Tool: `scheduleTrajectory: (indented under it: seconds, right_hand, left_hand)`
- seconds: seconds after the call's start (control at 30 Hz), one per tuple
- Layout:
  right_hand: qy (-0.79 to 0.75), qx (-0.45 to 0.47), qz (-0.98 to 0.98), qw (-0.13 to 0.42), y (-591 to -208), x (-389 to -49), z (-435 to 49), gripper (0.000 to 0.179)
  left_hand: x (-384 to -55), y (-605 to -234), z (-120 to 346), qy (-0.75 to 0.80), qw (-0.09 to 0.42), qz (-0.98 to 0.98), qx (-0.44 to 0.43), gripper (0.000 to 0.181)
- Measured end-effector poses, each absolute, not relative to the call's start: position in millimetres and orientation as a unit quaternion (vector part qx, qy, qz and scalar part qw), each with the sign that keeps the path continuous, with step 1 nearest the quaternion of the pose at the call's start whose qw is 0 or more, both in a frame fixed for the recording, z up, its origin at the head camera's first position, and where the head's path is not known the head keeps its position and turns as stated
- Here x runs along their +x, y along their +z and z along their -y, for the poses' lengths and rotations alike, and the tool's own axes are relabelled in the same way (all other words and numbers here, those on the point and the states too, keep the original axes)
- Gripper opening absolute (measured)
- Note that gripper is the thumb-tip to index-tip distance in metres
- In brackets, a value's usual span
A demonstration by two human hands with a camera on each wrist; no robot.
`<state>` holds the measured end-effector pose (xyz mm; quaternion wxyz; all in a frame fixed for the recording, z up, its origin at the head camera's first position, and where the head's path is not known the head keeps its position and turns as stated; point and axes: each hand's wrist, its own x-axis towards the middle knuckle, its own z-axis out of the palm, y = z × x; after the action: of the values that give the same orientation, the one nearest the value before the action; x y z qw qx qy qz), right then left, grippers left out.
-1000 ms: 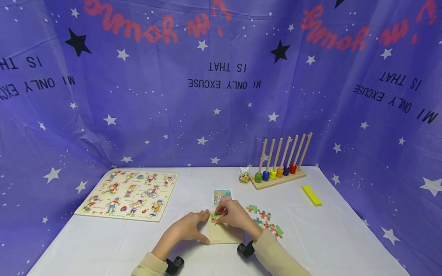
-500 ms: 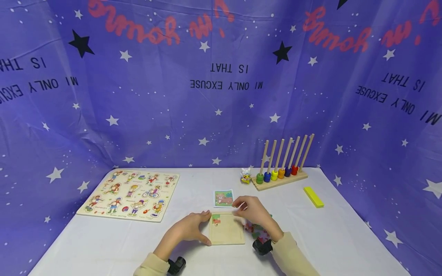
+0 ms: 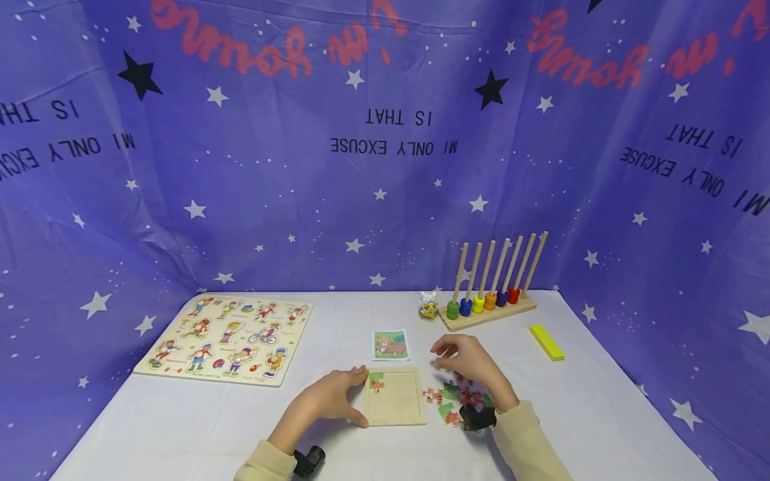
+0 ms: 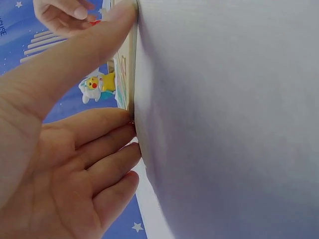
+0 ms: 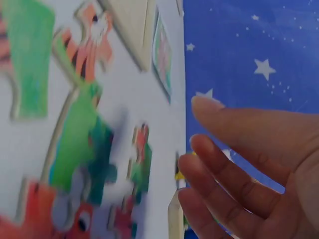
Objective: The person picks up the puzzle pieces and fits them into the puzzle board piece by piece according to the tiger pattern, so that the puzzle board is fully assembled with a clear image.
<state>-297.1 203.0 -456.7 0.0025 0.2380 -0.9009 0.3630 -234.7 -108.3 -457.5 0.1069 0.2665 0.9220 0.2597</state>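
Nearest, the left hand (image 3: 331, 395) was spread along the left side of the wooden tray (image 3: 397, 407), thumb at the near corner and forefinger at the far one, fingers nearly straight, touching the edge without curling round it. It had stayed there over the last second, and the tray lay flat on the white table (image 3: 345, 454).

The right hand (image 3: 466, 359) was what had changed. A second earlier its fingers were at the tray's far left corner; half a second later they were by its right edge; now they hung over the loose pieces (image 3: 432, 395) just right of the tray. Its fingers were loosely bent, the thumb apart from them, with nothing held.

That withdrawal left a puzzle piece (image 3: 376, 379) in full view, lying in the tray's far left corner. The rest of the tray was bare, so the work seemed barely begun, the hand probably between one piece and another. The hand and wrist hid part of the heap.

Just beyond the tray lay the picture card (image 3: 391, 345), now uncovered too. The picture board (image 3: 225, 341) lay left, the yellow block (image 3: 547, 343) right; farther back stood the toy figure (image 3: 428, 305) and the bead rack (image 3: 493, 318), before the starry cloth (image 3: 385, 227).
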Motion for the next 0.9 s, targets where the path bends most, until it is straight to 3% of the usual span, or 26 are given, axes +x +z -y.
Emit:
scheduleTrajectory:
  seconds: [0.3, 0.7, 0.9]
  right_hand:
    - [0.310, 0.170, 0.935, -0.018, -465, -300, -212, 0.023]
    - [0.322, 0.156, 0.933, -0.027, -471, -302, -210, 0.024]
    - [0.327, 0.174, 0.929, -0.002, -469, -299, -209, 0.018]
  left_hand:
    - [-234, -458, 110, 0.268, 0.111, -0.920, 0.264, 0.091]
    - [-236, -460, 110, 0.265, 0.109, -0.920, 0.269, 0.092]
    - [-236, -461, 110, 0.266, 0.106, -0.920, 0.269, 0.092]
